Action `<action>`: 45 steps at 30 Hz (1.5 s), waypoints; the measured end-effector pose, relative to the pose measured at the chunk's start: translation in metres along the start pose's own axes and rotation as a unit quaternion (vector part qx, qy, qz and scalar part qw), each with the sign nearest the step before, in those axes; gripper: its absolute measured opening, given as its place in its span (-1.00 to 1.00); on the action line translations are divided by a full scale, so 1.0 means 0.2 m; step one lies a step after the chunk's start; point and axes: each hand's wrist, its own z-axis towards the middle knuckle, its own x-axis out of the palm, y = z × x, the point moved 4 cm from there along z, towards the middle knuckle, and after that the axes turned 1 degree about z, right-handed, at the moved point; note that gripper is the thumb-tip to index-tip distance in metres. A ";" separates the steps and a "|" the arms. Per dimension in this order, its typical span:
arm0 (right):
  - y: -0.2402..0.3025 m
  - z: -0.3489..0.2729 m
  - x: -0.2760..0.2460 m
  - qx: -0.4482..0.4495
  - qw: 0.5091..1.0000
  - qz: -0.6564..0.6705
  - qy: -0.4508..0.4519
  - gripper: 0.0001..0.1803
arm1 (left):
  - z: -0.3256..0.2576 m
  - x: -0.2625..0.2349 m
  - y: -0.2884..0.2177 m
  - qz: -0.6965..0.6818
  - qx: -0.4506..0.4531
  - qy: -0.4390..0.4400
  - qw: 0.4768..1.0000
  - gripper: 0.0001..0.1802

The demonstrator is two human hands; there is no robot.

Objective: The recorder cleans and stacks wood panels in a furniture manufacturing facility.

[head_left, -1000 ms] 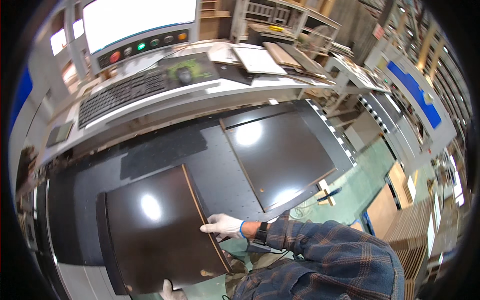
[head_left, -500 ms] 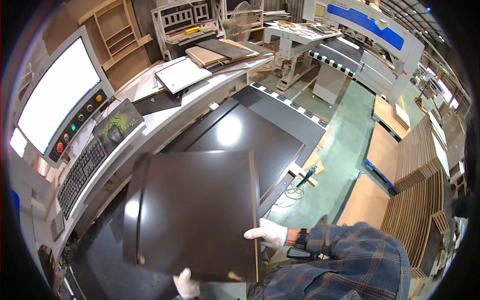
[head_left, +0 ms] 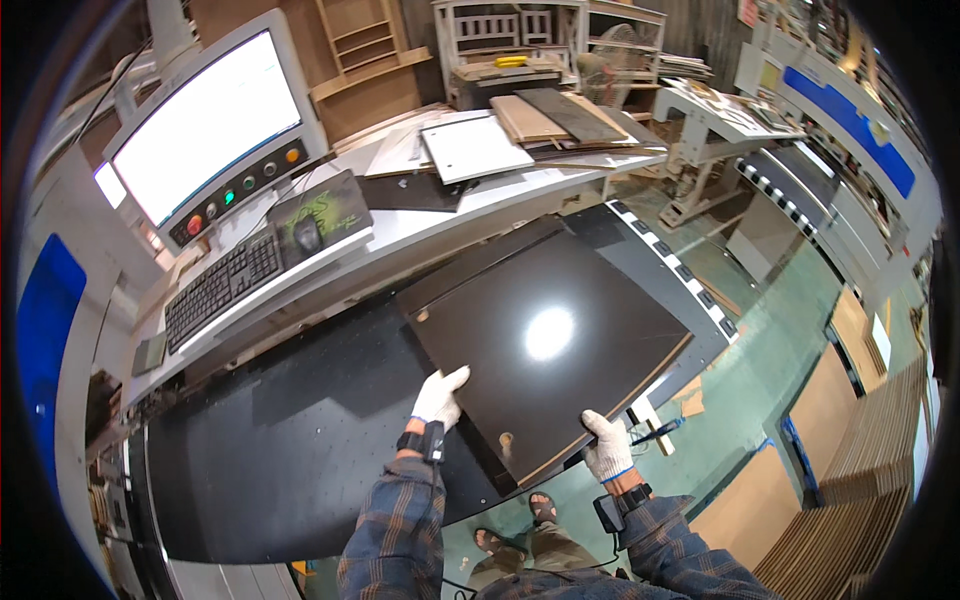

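Observation:
A dark brown, glossy board (head_left: 590, 385) with a bright lamp reflection lies flat over the black machine table (head_left: 300, 430). It appears to rest on another dark board, whose strip shows along its far side. My left hand (head_left: 438, 398), in a white knit glove, grips the board's left edge with the thumb on top. On the near right edge, my right hand (head_left: 606, 446) holds it the same way, gloved too. The fingers under the board are hidden. Small light marks show near two of its corners.
A keyboard (head_left: 225, 290), mouse (head_left: 308, 235) and monitor (head_left: 215, 125) stand at the left. Loose panels (head_left: 475, 145) cover the bench behind. Stacked boards (head_left: 850, 460) stand on the right. A blue-handled air gun (head_left: 655, 432) hangs by the table's near edge.
The board has moved from being held up near me, away and down onto the table, over the board lying there. My left hand now holds its left edge. The view has shifted left.

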 end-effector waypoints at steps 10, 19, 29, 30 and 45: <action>-0.08 0.20 -0.12 0.056 0.997 -0.061 -0.007 -0.69 | 0.03 -0.04 -0.14 0.463 -0.132 -0.142 0.865 -0.48; -0.09 0.13 -0.12 0.293 0.915 -0.274 0.034 -0.64 | -1.04 -0.28 0.01 0.372 -0.113 -0.028 0.921 -0.62; -0.65 -0.90 0.88 0.275 0.534 -0.681 0.419 -0.70 | -2.89 -1.17 0.82 0.103 -0.033 -0.497 0.861 -0.67; -0.86 -0.99 0.93 0.287 0.478 -0.663 0.500 -0.65 | -3.04 -1.20 0.95 0.028 -0.019 -0.533 0.846 -0.67; -2.84 -3.33 0.78 -0.006 -0.222 -0.280 0.934 -0.80 | -3.84 -0.42 2.69 -0.485 0.166 -0.807 0.294 -0.75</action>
